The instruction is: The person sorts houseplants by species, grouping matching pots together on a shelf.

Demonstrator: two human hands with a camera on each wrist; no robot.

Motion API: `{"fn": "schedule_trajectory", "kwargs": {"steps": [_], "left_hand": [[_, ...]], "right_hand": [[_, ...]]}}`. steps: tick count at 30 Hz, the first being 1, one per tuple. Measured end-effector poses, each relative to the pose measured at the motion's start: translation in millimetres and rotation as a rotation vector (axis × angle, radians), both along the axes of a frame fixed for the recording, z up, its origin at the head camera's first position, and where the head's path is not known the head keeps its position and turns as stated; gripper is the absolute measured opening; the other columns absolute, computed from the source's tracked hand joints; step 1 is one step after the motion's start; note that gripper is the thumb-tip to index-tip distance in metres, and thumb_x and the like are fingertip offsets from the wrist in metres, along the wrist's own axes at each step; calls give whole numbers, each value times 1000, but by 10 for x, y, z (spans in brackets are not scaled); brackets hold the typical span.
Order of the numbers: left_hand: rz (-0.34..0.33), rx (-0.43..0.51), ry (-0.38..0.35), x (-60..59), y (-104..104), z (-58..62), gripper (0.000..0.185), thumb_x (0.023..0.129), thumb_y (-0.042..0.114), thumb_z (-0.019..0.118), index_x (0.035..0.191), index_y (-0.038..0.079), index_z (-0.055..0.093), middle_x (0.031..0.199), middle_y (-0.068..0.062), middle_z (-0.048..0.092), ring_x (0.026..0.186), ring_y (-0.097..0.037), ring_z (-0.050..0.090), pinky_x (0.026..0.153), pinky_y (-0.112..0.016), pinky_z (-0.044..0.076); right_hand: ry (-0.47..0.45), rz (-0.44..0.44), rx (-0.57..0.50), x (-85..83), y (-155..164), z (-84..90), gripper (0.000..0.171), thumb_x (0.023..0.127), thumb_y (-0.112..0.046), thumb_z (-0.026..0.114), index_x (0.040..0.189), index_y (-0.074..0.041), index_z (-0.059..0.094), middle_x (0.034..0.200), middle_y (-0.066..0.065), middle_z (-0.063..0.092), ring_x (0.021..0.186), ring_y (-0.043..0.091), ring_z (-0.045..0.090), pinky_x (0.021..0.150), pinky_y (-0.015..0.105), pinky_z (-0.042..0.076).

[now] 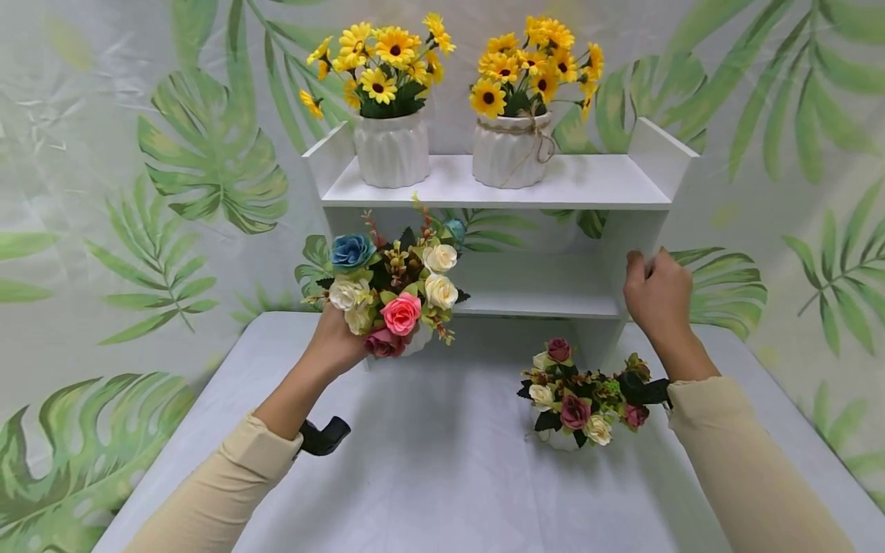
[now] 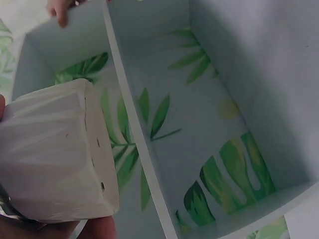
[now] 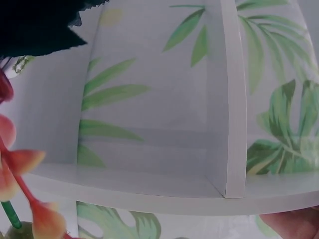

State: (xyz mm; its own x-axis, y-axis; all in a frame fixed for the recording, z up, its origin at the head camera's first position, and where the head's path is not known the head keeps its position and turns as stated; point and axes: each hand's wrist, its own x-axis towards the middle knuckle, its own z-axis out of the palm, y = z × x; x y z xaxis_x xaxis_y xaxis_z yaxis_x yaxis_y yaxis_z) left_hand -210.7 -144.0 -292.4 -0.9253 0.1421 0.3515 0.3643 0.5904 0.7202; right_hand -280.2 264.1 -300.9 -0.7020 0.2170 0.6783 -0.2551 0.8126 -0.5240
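Observation:
In the head view my left hand [image 1: 336,338] holds a white pot of artificial roses [image 1: 401,313] in blue, cream, pink and dark red, raised before the left of the white shelf unit [image 1: 567,286]. The left wrist view shows that white ribbed pot [image 2: 45,154] tilted, its base towards the shelf openings, with fingers [image 2: 102,229] curled beneath it. My right hand [image 1: 660,296] grips the unit's right side panel, fingers bent at its edge; part of this hand [image 3: 294,224] also shows in the right wrist view, against the panel.
Two white pots of yellow daisies, left [image 1: 392,150] and right [image 1: 512,153], stand on the top shelf. Below my right forearm, another pot of roses [image 1: 575,411] sits on the white-covered table [image 1: 415,476]. A leaf-patterned cloth [image 1: 207,153] hangs behind.

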Motion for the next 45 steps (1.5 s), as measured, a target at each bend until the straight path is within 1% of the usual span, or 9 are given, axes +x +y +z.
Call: {"fn": "schedule_trajectory", "kwargs": {"steps": [4, 14, 21, 24, 26, 30, 39, 42, 45], "left_hand": [[52, -9, -60, -191, 56, 34, 52, 90, 18, 63, 136, -2, 50, 133, -22, 58, 113, -28, 53, 101, -46, 46], [175, -131, -44, -622, 154, 41, 54, 89, 29, 62, 134, 0, 56, 127, -23, 64, 110, -34, 61, 94, -49, 50], [231, 29, -177, -822, 221, 29, 59, 90, 34, 63, 141, 5, 50, 130, -18, 61, 110, -32, 58, 92, -45, 49], [249, 98, -216, -879, 233, 30, 60, 90, 35, 63, 141, 7, 51, 134, -17, 60, 115, -31, 57, 98, -47, 48], [234, 116, -207, -919, 231, 25, 60, 91, 35, 63, 142, 6, 50, 138, -16, 59, 122, -30, 56, 105, -46, 46], [132, 172, -151, -1015, 207, -24, 68, 92, 33, 67, 148, 7, 40, 148, -15, 49, 139, -29, 46, 118, -43, 35], [-11, 283, -128, -1167, 157, -135, 70, 91, 30, 70, 150, 12, 36, 152, -11, 45, 142, -25, 41, 121, -42, 31], [-23, 268, -118, -1191, 173, -141, 70, 91, 30, 70, 150, 11, 37, 151, -11, 44, 142, -25, 41, 121, -42, 32], [15, 242, -110, -1179, 194, -156, 72, 91, 32, 70, 150, 10, 36, 151, -12, 44, 142, -25, 42, 120, -42, 33]], "right_hand": [[-14, -5, -4, 5, -3, -4, 36, 102, -22, 45, 72, -2, 49, 57, 16, 48, 43, 6, 32, 44, 30, 28], [10, -10, -2, 0, -5, 15, 36, 102, -21, 46, 72, -1, 50, 55, 15, 49, 44, 8, 34, 43, 29, 27], [12, -15, 5, -8, -4, -4, 36, 102, -20, 46, 72, 0, 50, 56, 17, 48, 43, 8, 32, 43, 30, 26], [12, -12, 9, -18, -6, -12, 36, 102, -21, 46, 72, 0, 51, 57, 16, 49, 44, 7, 31, 43, 29, 26], [8, -13, 10, -17, -9, -12, 36, 102, -21, 46, 73, 0, 51, 57, 17, 49, 43, 6, 31, 44, 29, 27], [0, -21, -1, -4, -24, -1, 37, 102, -21, 46, 73, 1, 51, 58, 18, 50, 44, 8, 33, 43, 29, 27], [6, -17, -7, 8, -14, 10, 36, 102, -21, 46, 74, 1, 51, 58, 17, 49, 45, 9, 34, 44, 29, 27], [8, -18, -4, 8, -5, 8, 36, 102, -21, 46, 74, 2, 52, 59, 19, 51, 45, 8, 33, 44, 29, 27], [7, -11, -3, 11, 1, 4, 36, 102, -22, 46, 74, 2, 53, 60, 20, 53, 46, 7, 34, 44, 28, 28]]}}
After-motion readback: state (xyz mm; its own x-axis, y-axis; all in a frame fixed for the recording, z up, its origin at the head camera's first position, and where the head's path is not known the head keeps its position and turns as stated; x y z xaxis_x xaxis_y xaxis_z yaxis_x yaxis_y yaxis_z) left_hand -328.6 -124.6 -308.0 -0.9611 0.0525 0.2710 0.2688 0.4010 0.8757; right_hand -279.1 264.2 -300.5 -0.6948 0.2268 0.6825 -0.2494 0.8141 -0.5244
